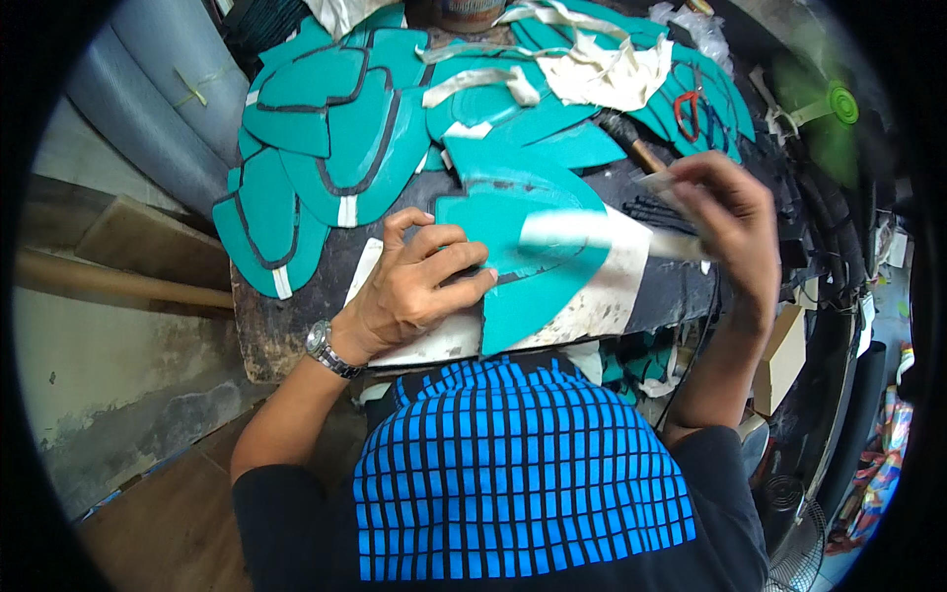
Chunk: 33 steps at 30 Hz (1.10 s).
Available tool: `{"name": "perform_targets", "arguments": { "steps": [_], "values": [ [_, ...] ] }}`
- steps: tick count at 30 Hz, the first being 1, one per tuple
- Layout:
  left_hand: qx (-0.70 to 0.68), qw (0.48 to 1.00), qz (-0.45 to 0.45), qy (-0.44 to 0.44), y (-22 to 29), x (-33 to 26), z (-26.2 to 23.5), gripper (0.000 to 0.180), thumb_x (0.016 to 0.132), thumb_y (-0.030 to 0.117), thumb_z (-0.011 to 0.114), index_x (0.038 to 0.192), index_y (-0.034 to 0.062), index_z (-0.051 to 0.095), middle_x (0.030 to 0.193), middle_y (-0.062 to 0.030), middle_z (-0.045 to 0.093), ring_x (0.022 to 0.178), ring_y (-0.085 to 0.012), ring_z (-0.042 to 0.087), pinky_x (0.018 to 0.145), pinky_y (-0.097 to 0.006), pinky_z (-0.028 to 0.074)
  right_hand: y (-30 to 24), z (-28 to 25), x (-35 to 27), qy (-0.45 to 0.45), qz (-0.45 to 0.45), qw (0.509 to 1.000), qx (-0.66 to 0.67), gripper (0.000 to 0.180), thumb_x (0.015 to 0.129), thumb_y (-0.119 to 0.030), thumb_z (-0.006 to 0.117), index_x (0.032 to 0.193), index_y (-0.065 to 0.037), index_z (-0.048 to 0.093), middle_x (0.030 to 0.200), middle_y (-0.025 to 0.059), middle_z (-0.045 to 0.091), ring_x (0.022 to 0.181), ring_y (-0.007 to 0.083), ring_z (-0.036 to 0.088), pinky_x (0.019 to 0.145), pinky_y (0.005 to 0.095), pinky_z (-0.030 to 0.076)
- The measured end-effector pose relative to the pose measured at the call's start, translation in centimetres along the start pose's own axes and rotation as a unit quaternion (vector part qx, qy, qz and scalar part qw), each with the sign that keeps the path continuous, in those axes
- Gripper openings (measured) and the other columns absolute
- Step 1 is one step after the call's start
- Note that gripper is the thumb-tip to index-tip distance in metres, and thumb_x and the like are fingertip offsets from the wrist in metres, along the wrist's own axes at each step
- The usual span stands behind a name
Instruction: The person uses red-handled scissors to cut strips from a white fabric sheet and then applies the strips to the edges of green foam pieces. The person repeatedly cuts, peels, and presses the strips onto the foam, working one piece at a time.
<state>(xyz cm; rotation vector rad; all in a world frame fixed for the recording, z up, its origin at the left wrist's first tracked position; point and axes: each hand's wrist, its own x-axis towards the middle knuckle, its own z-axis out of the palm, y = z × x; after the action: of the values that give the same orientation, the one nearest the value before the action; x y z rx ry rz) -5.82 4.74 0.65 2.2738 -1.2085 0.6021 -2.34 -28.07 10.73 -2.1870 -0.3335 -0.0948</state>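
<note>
The head view shows two hands at work over one teal piece [538, 252] that lies flat at the near middle of the bench [271, 340]. The left hand [419, 286] rests on the piece's left edge, fingers bent and spread, pressing it down without gripping anything; a wristwatch [324, 347] sits on that wrist. The right hand [725, 212] is closed around one thin tool, and a white strip [602, 229], blurred, runs from it leftward across the piece; whether this is a brush or a strip cannot be told.

Farther back, a pile of teal cut pieces [330, 128] covers the far left and middle of the bench; at least a dozen overlap, several with dark borders, and an exact count is not possible. Four or five loose white strips [478, 84] and one crumpled white cloth [612, 74] lie among them. One pair of red-handled scissors [688, 111] lies at the far right, and one wooden-handled tool [631, 143] just near of it.

The bench is dark, worn and stained. To the left are two grey rolls [148, 89], one wooden plank [148, 242] and a rough concrete floor [109, 365]. One green fan [834, 109] stands at the far right, one cardboard box [784, 360] near right.
</note>
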Motion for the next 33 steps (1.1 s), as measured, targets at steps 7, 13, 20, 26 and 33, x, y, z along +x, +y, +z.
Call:
{"name": "perform_targets", "arguments": {
  "steps": [7, 13, 20, 26, 33],
  "values": [
    [0.010, 0.994, -0.049, -0.098, 0.9, -2.7, -0.4, 0.034, 0.077, 0.020, 0.077, 0.109, 0.0114, 0.071, 0.110, -0.0021, 0.068, 0.105, -0.0180, 0.061, 0.098, -0.047, 0.040, -1.7, 4.2, -0.9, -0.022, 0.003, 0.965, -0.261, 0.012, 0.086, 0.003, 0.061, 0.097, 0.001, 0.058, 0.085, 0.0249, 0.064, 0.080, 0.0417, 0.064, 0.068, 0.0440, 0.050],
    [-0.040, 0.983, -0.159, -0.083, 3.0, -3.5, -0.6, 0.042, 0.080, 0.028, 0.078, 0.114, 0.0063, 0.067, 0.120, -0.0074, 0.067, 0.114, -0.0217, 0.061, 0.105, -0.048, 0.035, -2.9, 4.5, -1.1, -0.400, -0.039, 0.913, -0.061, 0.019, 0.086, -0.002, 0.067, 0.102, -0.002, 0.057, 0.072, 0.0150, 0.064, 0.066, 0.0301, 0.067, 0.059, 0.0411, 0.047],
    [-0.117, 0.967, -0.224, -0.039, 3.1, -4.1, -0.2, 0.074, 0.075, 0.031, 0.084, 0.133, 0.0056, 0.047, 0.133, -0.0126, 0.060, 0.125, -0.0275, 0.057, 0.113, -0.051, 0.029, -0.9, 13.4, -0.8, -0.335, 0.177, 0.908, 0.178, 0.011, 0.096, -0.011, 0.065, 0.098, -0.001, 0.061, 0.074, -0.0038, 0.059, 0.064, 0.0051, 0.052, 0.059, 0.0218, 0.042],
    [-0.117, 0.960, -0.250, -0.056, 3.5, -4.3, -0.4, 0.068, 0.076, 0.027, 0.084, 0.128, 0.0029, 0.048, 0.136, -0.0183, 0.055, 0.129, -0.0300, 0.053, 0.117, -0.053, 0.023, 0.0, 14.6, 0.4, -0.370, 0.185, 0.884, 0.217, 0.007, 0.088, -0.006, 0.068, 0.091, 0.000, 0.069, 0.067, 0.0029, 0.063, 0.058, 0.0079, 0.056, 0.055, 0.0249, 0.044],
    [-0.085, 0.961, -0.253, -0.070, 4.2, -4.7, -0.4, 0.057, 0.077, 0.027, 0.083, 0.120, 0.0021, 0.053, 0.135, -0.0192, 0.055, 0.128, -0.0307, 0.052, 0.117, -0.055, 0.021, -0.2, 15.2, 0.3, -0.354, 0.205, 0.894, 0.184, 0.007, 0.088, -0.006, 0.069, 0.090, 0.000, 0.070, 0.068, 0.0018, 0.063, 0.057, 0.0076, 0.056, 0.053, 0.0246, 0.044]
  ]
}}
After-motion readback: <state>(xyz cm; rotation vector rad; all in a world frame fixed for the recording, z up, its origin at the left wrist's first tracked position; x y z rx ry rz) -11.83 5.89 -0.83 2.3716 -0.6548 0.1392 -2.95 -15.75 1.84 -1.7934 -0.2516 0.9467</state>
